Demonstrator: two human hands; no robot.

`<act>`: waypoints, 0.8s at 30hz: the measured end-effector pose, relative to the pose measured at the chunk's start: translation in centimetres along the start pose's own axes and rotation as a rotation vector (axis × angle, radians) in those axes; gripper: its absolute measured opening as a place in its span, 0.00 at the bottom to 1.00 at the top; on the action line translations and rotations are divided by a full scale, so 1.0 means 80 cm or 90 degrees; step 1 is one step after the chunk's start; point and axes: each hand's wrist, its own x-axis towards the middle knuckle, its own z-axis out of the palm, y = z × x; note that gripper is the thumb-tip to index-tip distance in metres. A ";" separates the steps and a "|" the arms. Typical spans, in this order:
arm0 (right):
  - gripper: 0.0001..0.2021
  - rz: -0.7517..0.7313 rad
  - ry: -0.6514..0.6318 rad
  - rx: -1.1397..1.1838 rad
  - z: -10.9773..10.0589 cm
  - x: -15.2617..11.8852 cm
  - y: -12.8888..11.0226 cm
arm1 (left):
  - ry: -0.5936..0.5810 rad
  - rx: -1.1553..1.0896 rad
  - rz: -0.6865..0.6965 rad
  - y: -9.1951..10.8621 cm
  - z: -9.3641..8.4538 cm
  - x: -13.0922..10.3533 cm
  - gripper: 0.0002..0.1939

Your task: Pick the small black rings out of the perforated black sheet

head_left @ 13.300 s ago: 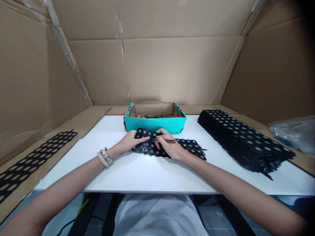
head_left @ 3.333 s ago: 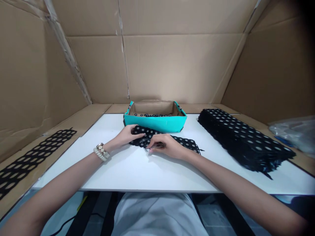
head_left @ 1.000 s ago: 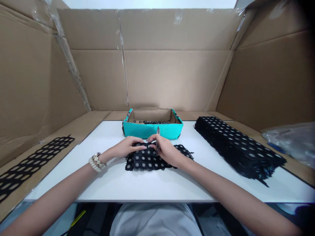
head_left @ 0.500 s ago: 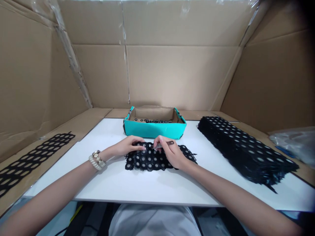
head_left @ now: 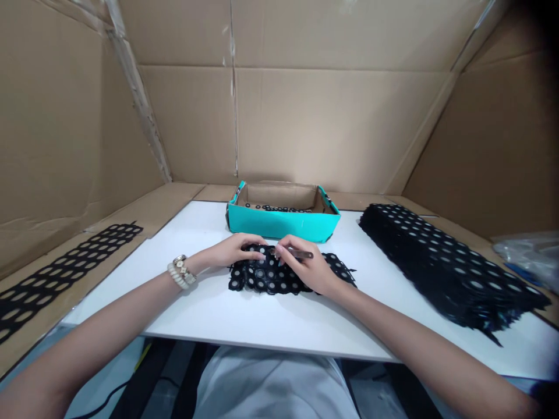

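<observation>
A black sheet of joined rings with pale round centres (head_left: 271, 278) lies on the white table in front of me. My left hand (head_left: 238, 250) pinches its upper left edge between thumb and fingers. Over the sheet's middle is my right hand (head_left: 305, 265), which grips a slim tool with a brown end (head_left: 301, 254); the tip is too small to make out. Its brown end points to the right, and the fingers are close to the sheet's upper edge. Part of the sheet is hidden under my right hand.
Behind the sheet stands a turquoise open box (head_left: 283, 224) with small black rings inside. A thick stack of black ring sheets (head_left: 449, 265) lies at the right, near a clear plastic bag (head_left: 528, 253). At the left, a single ring sheet (head_left: 74, 265) rests on cardboard. Cardboard walls (head_left: 327, 128) surround the table.
The whole view has shifted slightly, with the scene lower edge moving up and rightward. My right hand has tilted the tool to lie flatter; my left hand stays at the sheet's edge.
</observation>
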 end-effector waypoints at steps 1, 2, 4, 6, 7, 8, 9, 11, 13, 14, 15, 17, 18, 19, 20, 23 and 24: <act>0.13 -0.006 -0.010 -0.008 0.000 0.000 0.001 | -0.004 0.010 -0.003 0.001 -0.001 0.000 0.17; 0.13 -0.014 -0.022 -0.016 0.001 0.000 0.002 | -0.008 0.019 -0.002 0.002 -0.001 -0.001 0.17; 0.12 -0.040 -0.028 -0.044 0.002 -0.001 0.004 | -0.009 0.032 0.008 0.003 -0.002 -0.002 0.17; 0.11 -0.073 -0.015 -0.097 0.001 -0.002 0.006 | -0.002 0.041 0.026 0.004 -0.001 -0.002 0.16; 0.12 -0.086 -0.005 -0.128 0.001 -0.002 0.006 | 0.000 0.049 0.033 0.004 -0.001 -0.003 0.15; 0.14 -0.091 0.001 -0.156 0.000 -0.002 0.007 | 0.003 0.057 0.038 0.005 0.000 -0.003 0.15; 0.14 -0.088 -0.007 -0.176 -0.002 -0.002 0.008 | 0.006 0.065 0.043 0.006 0.000 -0.004 0.15; 0.14 -0.060 -0.062 -0.190 -0.005 0.000 0.009 | 0.008 0.078 0.048 0.008 0.001 -0.004 0.15; 0.15 -0.031 -0.129 -0.197 -0.006 0.002 0.009 | 0.010 0.087 0.047 0.011 0.002 -0.005 0.15; 0.15 -0.022 -0.149 -0.206 -0.006 0.002 0.008 | 0.014 0.090 0.041 0.012 0.002 -0.006 0.16; 0.15 -0.018 -0.156 -0.221 -0.006 0.002 0.007 | 0.021 0.091 0.033 0.013 0.002 -0.006 0.16; 0.13 -0.024 -0.145 -0.265 -0.003 0.002 0.003 | 0.049 0.098 0.012 0.015 0.002 -0.006 0.18; 0.12 -0.031 -0.139 -0.288 -0.002 0.002 0.001 | 0.057 0.109 0.003 0.016 0.001 -0.006 0.18; 0.12 -0.038 -0.132 -0.309 -0.001 0.001 -0.001 | 0.059 0.127 -0.004 0.017 0.001 -0.006 0.18; 0.11 -0.045 -0.125 -0.326 0.000 0.000 -0.002 | 0.054 0.147 -0.007 0.018 0.001 -0.006 0.17; 0.11 -0.062 -0.103 -0.355 0.002 -0.001 -0.004 | 0.032 0.182 0.001 0.020 0.001 -0.006 0.20; 0.11 -0.065 -0.097 -0.363 0.003 -0.001 -0.003 | 0.032 0.180 0.008 0.020 0.002 -0.005 0.20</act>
